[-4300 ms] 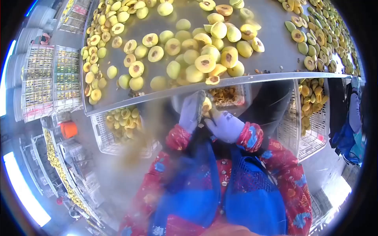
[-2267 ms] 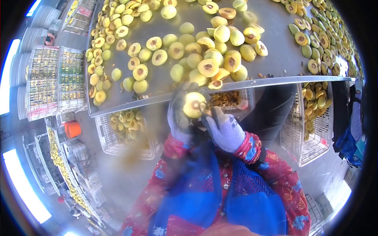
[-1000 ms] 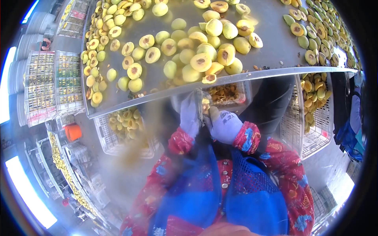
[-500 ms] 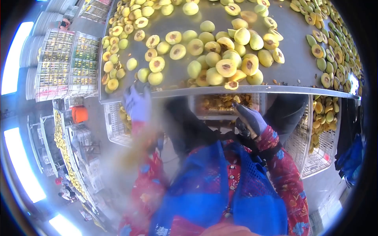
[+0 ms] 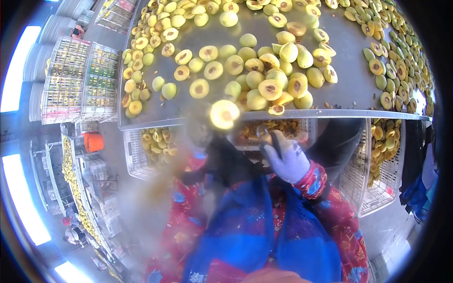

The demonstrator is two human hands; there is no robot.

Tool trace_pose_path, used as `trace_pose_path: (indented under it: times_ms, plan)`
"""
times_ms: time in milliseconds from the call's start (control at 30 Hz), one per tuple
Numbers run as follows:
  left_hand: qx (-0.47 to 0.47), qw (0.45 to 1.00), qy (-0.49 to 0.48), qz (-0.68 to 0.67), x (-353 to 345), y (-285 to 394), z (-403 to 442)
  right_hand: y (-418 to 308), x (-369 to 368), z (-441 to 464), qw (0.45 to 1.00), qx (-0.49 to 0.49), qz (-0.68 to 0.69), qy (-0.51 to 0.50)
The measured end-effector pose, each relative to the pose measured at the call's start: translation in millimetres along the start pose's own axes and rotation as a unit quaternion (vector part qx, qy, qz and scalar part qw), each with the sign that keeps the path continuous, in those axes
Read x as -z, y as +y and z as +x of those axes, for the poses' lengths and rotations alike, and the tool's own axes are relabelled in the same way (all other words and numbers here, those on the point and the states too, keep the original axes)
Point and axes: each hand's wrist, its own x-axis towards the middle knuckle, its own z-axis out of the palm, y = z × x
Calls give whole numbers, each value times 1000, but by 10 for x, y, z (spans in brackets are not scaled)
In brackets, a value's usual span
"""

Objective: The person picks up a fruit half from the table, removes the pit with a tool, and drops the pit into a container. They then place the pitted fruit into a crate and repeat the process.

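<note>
Left of the hands, bright light panels (image 5: 24,198) shine beside a grey floor (image 5: 108,160) and an orange bucket (image 5: 94,142).

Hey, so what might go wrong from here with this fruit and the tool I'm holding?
The tool in your right hand points toward your left hand, so a slip might nick the glove. The half in your left hand is at the table's edge and could drop if your grip loosens. The small piece lies right at that edge too; a bump might send it into the crate below.
</note>
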Motion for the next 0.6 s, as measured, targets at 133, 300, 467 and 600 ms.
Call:
trace_pose_path:
  times_ms: [133, 300, 467, 600]
  plan:
    - [94, 952, -18, -291, -545, 155, -125, -84, -64, 47, 991, 86, -100, 26]
    - [71, 976, 40, -202, -833, 144, -291, -63, -97, -15, 994, 8, -108, 6]
    - [-2, 994, 102, -36, -1003, 42, -319, -78, -112, 6, 989, 103, -105, 32]
    - [5, 985, 148, -84, -1133, -6, -343, -93, -51, 51, 972, -124, 189, -66]
